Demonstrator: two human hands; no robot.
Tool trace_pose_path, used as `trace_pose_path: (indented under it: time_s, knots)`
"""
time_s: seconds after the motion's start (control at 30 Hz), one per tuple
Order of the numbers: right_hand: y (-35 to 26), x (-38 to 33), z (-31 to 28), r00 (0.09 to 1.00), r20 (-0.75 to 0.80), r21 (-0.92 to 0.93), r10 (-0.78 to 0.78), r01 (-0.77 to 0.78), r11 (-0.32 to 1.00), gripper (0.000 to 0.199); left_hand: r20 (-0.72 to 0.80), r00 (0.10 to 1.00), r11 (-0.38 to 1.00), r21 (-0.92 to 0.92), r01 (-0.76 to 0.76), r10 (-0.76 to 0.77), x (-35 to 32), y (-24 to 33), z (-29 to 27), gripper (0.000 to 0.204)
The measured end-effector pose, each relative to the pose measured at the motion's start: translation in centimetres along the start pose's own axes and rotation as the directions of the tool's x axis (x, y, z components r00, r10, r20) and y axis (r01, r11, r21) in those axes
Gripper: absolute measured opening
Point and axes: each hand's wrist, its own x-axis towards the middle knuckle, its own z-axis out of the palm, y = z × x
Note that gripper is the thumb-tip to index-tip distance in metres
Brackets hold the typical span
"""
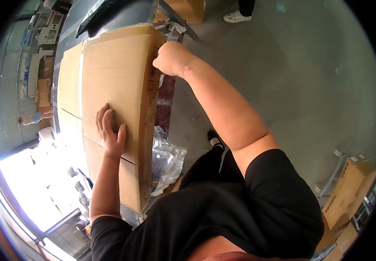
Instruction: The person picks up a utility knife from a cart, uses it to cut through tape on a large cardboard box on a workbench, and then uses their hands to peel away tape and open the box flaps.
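A large brown cardboard box (116, 74) lies on a dark table, its flaps closed and a pale strip running along a seam on top. My left hand (111, 135) rests on the upper face with fingers spread and slightly bent, thumb apart. At the far right edge of the box, my right hand (170, 59) is closed, knuckles outward and fingers curled against the printed side. What those fingers pinch, if anything, is hidden behind the hand.
Crumpled clear plastic (168, 156) hangs beside the box near my legs. A black object (98, 17) lies on the table's far end. Another person's shoe (237, 17) stands on the floor beyond. Cartons (349, 187) lean at the lower right. Equipment lines the left wall.
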Motion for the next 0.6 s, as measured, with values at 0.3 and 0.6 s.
trace_pose_path:
  time_s: [0.3,0.6]
  knots:
    - [-1.4,0.5,-1.8,0.95,0.152,0.584,0.273,-0.309,0.751,0.02,-0.012,1.0,0.998,0.052,0.024,-0.023,0.2,0.0,-0.1,0.059]
    - [3.1,-1.3,2.6,0.981,0.15,0.927,0.124,-0.183,0.328,0.023,-0.01,0.999,0.998,0.061,0.036,-0.035,0.0,0.1,-0.2,0.059]
